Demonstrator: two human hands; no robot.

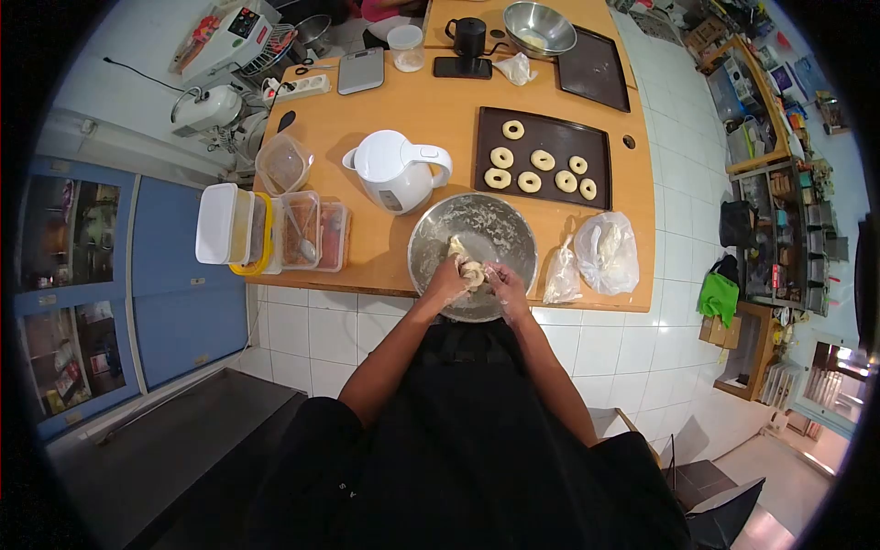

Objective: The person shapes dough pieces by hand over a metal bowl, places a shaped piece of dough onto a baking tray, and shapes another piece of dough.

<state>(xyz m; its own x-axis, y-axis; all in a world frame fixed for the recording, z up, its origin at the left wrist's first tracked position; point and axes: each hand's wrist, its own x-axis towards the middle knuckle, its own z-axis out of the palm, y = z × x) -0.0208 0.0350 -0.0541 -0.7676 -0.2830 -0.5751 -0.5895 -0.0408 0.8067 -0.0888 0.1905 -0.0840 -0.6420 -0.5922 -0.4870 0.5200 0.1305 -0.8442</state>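
Observation:
Over a steel mixing bowl [426, 240] at the table's front edge, both hands work on a lump of pale dough [472, 274]. My left hand [446, 282] is closed around the dough from the left, with a piece sticking up past its fingers. My right hand [504, 286] pinches the dough's right side, its fingertips whitened with flour. Flour and dough crumbs coat the bowl's inner wall. Behind the bowl to the right, a dark baking tray [550, 127] carries several dough rings [543, 160].
A white electric kettle [394, 170] stands left of the tray. Plastic containers [302, 229] crowd the left edge. Two plastic bags [607, 252] with pale contents lie right of the bowl. Farther back are a scale [361, 71], another steel bowl [527, 18] and a second tray [596, 73].

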